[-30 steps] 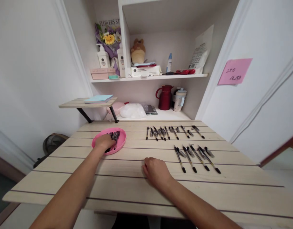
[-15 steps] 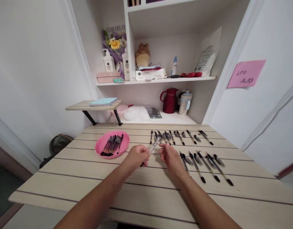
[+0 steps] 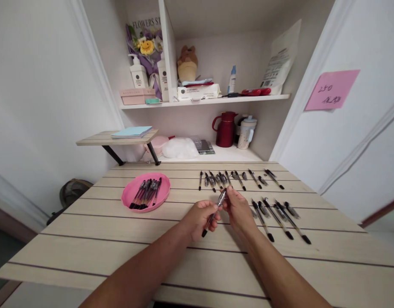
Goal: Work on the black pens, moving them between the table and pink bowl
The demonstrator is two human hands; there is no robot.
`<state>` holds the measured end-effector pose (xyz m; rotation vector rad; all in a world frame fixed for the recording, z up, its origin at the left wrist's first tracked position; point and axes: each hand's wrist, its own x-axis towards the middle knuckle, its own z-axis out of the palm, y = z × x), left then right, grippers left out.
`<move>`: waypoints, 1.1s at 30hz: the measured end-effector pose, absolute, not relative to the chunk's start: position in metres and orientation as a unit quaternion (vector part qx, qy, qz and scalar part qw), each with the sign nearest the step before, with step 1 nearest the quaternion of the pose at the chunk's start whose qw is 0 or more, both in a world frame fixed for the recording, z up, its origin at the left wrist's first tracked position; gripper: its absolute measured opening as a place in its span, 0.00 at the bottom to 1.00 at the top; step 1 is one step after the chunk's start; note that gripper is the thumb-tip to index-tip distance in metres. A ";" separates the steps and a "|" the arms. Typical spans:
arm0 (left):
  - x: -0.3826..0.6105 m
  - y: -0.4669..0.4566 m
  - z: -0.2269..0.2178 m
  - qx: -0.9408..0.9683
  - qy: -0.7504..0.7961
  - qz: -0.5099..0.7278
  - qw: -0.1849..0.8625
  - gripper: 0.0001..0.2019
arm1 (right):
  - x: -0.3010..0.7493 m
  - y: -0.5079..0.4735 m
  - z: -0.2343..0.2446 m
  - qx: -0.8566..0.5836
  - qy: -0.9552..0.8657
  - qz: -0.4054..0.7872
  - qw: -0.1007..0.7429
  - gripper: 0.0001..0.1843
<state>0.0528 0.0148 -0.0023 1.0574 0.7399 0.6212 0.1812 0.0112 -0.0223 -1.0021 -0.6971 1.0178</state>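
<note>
My left hand (image 3: 198, 216) is closed round the barrel of a black pen (image 3: 213, 214), held tilted above the middle of the wooden table (image 3: 88, 239). My right hand (image 3: 239, 209) pinches the pen's upper end, where its cap sits. A pink plate (image 3: 130, 194) to the left holds several more black pens. Two rows of pens and loose caps lie to the right, a far row (image 3: 238, 178) and a near row (image 3: 278, 216).
Behind the table is a white shelf unit with a red jug (image 3: 225, 129), a cup (image 3: 246, 132), bottles, a plush toy and a tissue pack. A small side shelf (image 3: 116, 139) carries a blue book. A pink note (image 3: 331, 90) is stuck on the right wall.
My left hand took a pen from the pink plate and carried it to the table's middle. My right hand rose off the table and took hold of the pen's upper end.
</note>
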 end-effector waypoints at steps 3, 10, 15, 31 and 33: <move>0.053 0.015 -0.012 0.459 0.333 0.298 0.768 0.15 | 0.178 0.009 -0.021 -0.464 -0.332 0.472 0.672 0.23; 0.050 0.016 -0.023 0.455 0.341 0.295 0.768 0.15 | 0.168 0.006 -0.020 -0.476 -0.359 0.497 0.630 0.22; 0.052 0.013 -0.024 0.466 0.351 0.313 0.750 0.14 | 0.168 0.004 -0.022 -0.471 -0.353 0.504 0.632 0.21; 0.056 -0.004 -0.026 0.458 0.298 0.209 0.811 0.12 | 0.192 0.012 -0.016 -0.407 -0.240 0.464 0.749 0.19; 0.056 -0.004 -0.026 0.450 0.309 0.215 0.810 0.12 | 0.203 0.014 -0.013 -0.431 -0.257 0.419 0.757 0.21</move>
